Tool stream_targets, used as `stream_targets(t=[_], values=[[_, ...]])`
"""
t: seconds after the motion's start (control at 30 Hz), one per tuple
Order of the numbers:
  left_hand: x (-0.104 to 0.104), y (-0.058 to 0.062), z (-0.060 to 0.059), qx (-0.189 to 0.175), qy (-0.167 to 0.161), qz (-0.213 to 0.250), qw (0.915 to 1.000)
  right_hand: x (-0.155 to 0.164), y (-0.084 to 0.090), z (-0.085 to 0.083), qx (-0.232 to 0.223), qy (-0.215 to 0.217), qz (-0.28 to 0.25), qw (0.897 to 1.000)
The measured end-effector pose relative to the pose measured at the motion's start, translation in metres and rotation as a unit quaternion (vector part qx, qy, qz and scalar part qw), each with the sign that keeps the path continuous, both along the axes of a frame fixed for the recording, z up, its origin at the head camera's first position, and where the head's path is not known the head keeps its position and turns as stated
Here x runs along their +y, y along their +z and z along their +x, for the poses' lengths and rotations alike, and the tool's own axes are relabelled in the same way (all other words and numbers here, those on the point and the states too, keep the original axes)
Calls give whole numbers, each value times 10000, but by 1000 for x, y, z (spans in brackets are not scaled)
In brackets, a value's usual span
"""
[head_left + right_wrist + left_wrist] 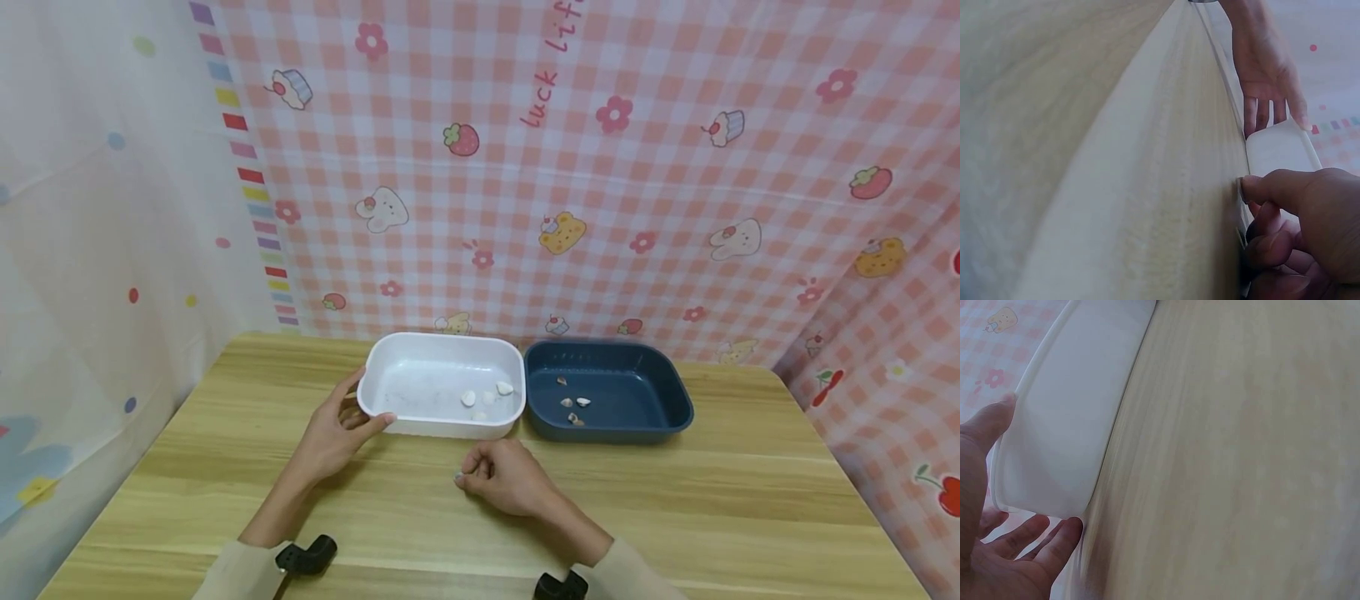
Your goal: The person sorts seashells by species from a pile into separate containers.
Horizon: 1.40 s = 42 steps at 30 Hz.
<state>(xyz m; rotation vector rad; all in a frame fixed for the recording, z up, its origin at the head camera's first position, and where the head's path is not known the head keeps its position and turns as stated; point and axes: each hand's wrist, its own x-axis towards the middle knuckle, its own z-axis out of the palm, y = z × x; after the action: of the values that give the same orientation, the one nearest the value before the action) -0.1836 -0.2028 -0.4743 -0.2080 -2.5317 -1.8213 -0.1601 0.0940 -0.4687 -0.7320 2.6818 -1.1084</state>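
Observation:
At the white tray (442,428) my left hand (335,427) grips the left end. Its thumb lies over the front rim and its fingers bend round the side wall, as the left wrist view also shows. Several white shells (468,398) lie in the right half of this tray. In front of the tray, above the wooden table, my right hand (510,479) pinches a small shell (1241,190) between thumb and forefinger. Only the shell's edge shows, the rest is hidden by the fingers. Its other fingers are curled in.
A dark blue tray (615,433) stands right beside the white one, with several brownish and white shells (573,417) in its left part. Both trays stand at the back of the wooden table (720,517), near a pink checked cloth (510,208).

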Motion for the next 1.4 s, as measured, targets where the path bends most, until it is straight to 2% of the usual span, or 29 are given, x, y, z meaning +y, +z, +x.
stream_targets(t=[0.37,0.67,0.83,1.07,1.4], values=[[0,-1,0,10,8,-14,10000,4,-3,0,-218,231,-341,9989],[0,-2,0,-30,18,38,10000,7,-4,0,-531,193,-592,9966],[0,0,0,-36,26,20,10000,8,-5,-1,-284,97,-558,9980],[0,1,-1,-24,35,-19,10000,10,-8,-2,58,-18,-217,9997],[0,-1,-2,-37,35,13,10000,13,-7,-1,190,-245,-180,9994]])
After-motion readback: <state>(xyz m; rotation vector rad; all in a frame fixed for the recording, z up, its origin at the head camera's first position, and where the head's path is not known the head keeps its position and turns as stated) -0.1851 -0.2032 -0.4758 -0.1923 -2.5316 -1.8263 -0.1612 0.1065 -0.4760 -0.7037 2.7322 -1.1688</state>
